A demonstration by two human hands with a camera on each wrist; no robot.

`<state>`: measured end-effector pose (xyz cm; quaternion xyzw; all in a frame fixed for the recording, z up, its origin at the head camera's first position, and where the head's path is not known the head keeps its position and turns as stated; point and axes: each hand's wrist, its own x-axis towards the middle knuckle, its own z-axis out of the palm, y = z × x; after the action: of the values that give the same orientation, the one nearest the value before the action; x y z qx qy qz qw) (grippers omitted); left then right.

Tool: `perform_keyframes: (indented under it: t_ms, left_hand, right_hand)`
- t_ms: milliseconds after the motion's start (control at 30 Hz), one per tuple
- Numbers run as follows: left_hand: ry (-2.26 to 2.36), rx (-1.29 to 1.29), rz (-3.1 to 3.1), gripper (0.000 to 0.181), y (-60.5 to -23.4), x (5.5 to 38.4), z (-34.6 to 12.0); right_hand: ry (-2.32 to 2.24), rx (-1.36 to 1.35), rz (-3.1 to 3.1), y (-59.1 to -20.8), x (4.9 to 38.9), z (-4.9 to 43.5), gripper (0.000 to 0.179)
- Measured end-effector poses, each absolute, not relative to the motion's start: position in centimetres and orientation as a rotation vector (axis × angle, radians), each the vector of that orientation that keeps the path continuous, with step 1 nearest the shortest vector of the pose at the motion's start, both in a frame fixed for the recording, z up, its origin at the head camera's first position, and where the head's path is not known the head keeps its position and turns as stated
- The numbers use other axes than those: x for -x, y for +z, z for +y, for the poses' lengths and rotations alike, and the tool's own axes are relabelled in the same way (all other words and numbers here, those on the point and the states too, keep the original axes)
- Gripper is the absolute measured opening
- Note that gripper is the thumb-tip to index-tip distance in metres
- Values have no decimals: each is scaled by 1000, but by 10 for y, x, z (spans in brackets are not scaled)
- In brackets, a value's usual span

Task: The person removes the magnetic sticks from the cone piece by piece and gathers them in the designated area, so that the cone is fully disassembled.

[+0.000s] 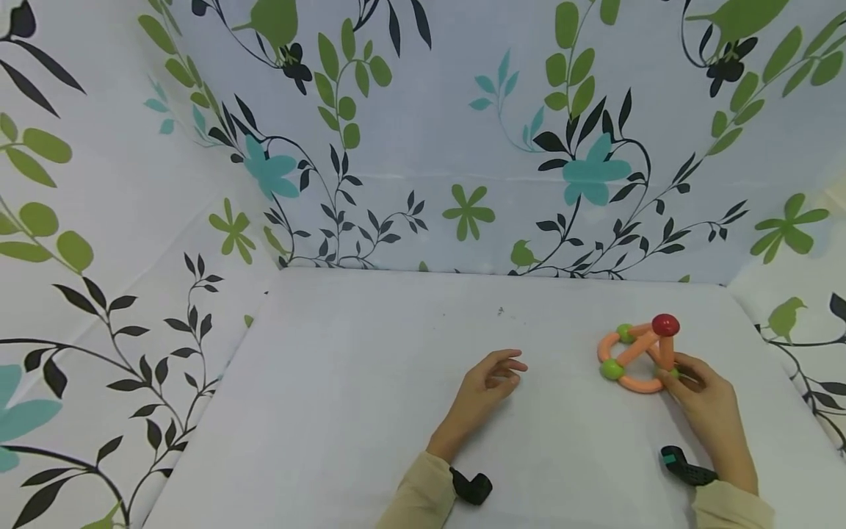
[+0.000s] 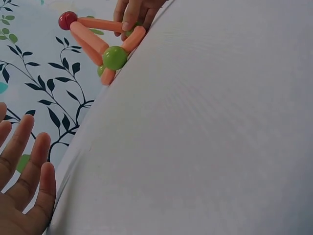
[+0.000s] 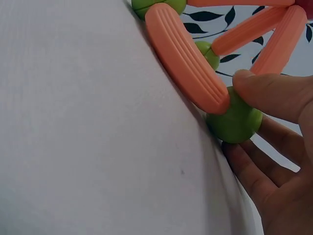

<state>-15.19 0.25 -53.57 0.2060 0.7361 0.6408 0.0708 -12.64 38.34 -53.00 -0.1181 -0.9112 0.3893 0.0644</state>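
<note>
A toy built of orange rods and balls stands on the right part of the white table. Curved orange rods and green balls form its ring base, and straight rods rise to a red ball on top. My right hand pinches one green ball of the base, thumb on the near side and fingers behind, as the right wrist view shows. My left hand is apart from the toy, to its left above the table, fingers loosely bent and holding nothing. In the left wrist view its fingers are spread.
The white table has a back edge against a leaf-patterned cloth, which also hangs at both sides. A black wrist device sits on the left wrist, another black device on the right.
</note>
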Motion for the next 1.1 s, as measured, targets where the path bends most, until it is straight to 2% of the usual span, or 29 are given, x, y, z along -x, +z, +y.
perform_keyframes:
  t_ms: [600, 1100]
  left_hand:
    - [1924, -695, 2244, 45, -540, 158, 10]
    - [1797, -702, 2510, 48, -549, 155, 3]
  right_hand:
    - [1290, 65, -2786, -523, 134, 369, 55]
    - [1425, -274, -2764, -529, 152, 311, 41]
